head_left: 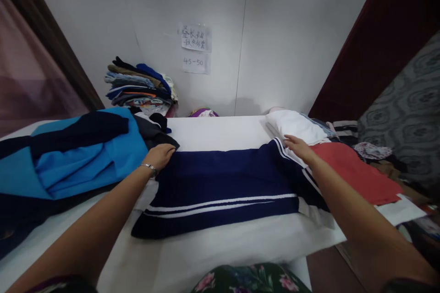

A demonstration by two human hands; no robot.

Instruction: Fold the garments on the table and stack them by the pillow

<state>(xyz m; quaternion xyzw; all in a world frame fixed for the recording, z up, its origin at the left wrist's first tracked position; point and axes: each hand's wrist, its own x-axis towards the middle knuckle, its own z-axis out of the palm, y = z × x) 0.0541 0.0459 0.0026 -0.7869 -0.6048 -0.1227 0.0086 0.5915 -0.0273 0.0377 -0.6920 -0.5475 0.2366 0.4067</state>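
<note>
A navy blue garment (223,174) with white double stripes lies folded into a wide rectangle in front of me. One striped band runs along its near side, another down its right side. My left hand (161,156), with a metal bracelet at the wrist, is closed on the garment's far left corner. At the far right corner is my right hand (299,147), fingers stretched out and slightly apart beside the white stripes. Whether those fingertips press on the cloth is hard to make out.
Bright blue and dark clothes (89,155) lie heaped at the left. A stack of folded clothes (139,84) stands by the wall. To the right are white clothes (299,126) and a coral red garment (354,169). Everything rests on a white table (213,132).
</note>
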